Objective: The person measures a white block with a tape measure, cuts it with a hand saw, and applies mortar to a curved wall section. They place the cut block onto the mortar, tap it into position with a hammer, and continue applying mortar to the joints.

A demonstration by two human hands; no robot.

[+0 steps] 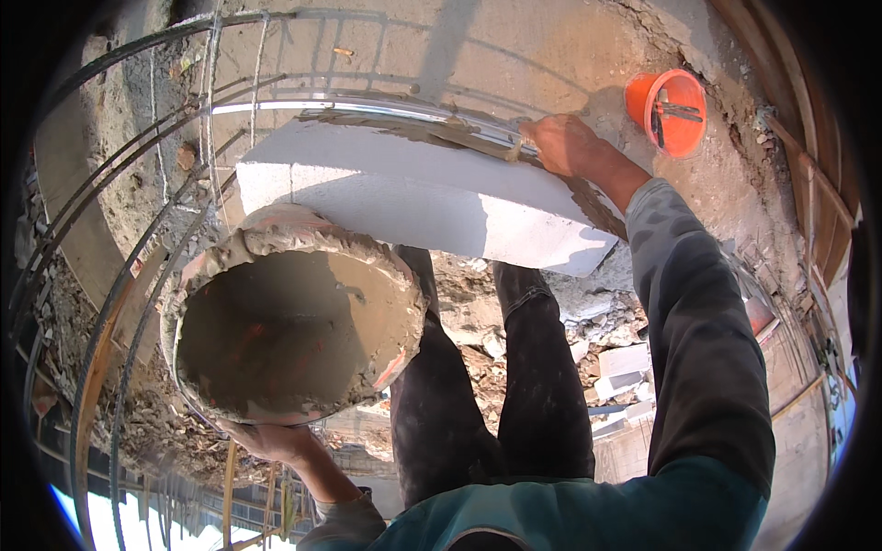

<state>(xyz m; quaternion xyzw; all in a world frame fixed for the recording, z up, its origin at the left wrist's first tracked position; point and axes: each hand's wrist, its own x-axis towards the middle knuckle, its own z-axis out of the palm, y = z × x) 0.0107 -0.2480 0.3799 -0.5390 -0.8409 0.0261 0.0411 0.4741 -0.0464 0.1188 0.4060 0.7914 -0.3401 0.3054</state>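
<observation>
My left hand (268, 442) is closed under the near lower rim of a large mortar-caked bucket (390, 367), tipped so its mouth faces me. Grey wet mortar (266, 340) lies inside. Past the bucket runs a low wall of white blocks (386, 197); mortar is smeared along its far edge. A long silvery metal bar (367, 107) lies along that edge. At the wall's right part, my right hand (571, 147) is closed on what looks like a mortar-smeared trowel (464, 138); the fingers hide most of its handle.
An orange bucket (680, 115) with a few hand tools stands on the ground at the far right. Curved steel bars (119, 303) with wire ties rise on the left. Rubble (469, 358) and broken white blocks (625, 372) lie around my legs. Wooden boards stand at the right rim.
</observation>
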